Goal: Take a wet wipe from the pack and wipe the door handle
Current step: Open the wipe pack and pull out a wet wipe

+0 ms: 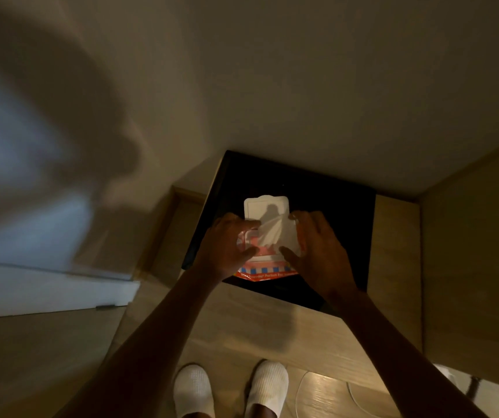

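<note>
— What is the pack (264, 271) at centre frame made of?

— Glossy plastic film, red with a blue-and-white checked band, catching the light. Its raised flap (264, 208) looks like smooth, matt white plastic. The wet wipe (272, 236) rising from it is thin, crinkled white cloth, slightly translucent, between a person's left hand (227, 248) and right hand (317, 251).

— And underneath?

— A smooth black slab (332, 206), faintly glossy, set on a pale wood-grain cabinet top (272, 321) with a satin finish.

— The lower edge of the frame?

— White slippers (194, 387) in ribbed, towelling-like cloth, on a shiny wood-look floor (323, 393). The wall (272, 70) above is matt, painted plaster.
</note>
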### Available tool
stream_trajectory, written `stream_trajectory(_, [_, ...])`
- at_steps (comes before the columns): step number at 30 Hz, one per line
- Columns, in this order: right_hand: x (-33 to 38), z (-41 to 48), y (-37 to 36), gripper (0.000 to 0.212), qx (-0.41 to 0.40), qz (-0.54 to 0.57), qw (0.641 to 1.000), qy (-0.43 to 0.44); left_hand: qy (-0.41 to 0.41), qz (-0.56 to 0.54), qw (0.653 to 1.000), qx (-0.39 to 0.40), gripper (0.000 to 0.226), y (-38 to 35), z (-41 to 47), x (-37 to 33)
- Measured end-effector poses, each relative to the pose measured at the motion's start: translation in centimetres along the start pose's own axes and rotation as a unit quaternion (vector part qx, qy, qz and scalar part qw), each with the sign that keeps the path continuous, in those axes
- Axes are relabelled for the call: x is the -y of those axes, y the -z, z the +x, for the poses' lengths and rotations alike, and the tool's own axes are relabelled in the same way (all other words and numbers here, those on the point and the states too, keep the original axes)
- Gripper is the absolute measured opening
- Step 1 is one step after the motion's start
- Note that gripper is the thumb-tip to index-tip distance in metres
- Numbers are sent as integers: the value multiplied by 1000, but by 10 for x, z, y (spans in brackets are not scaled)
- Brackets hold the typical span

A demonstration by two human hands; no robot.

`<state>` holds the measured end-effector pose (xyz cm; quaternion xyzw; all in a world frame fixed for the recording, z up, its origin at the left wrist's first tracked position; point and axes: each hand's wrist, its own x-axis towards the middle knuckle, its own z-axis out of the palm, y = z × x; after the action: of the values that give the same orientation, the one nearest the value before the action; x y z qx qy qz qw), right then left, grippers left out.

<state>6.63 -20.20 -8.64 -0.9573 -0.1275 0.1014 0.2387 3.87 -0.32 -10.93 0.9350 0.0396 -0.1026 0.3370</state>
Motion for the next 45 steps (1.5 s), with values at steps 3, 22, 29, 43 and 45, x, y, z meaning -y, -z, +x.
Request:
stream_trajectory(3, [-3,5,-5,66,29,-7,999,-18,-5,7,1000,-3,53,-1,2,4])
stream_trajectory(22, [4,41,37,15,-48,364,912,-183,20,-39,998,-47,48,-2,1,-8])
stream_trajectory(29, [5,49,34,9,-39,397,893,-208,21,21,997,-72,56,-9,4,-19])
stream_trajectory(43, [-1,54,33,13,-40,348,911,-219,22,-32,993,-108,25,-21,12,-33])
stream_trajectory(45, [-3,55,32,16,-37,336,914,-222,38,-113,987,-104,18,-18,11,-36])
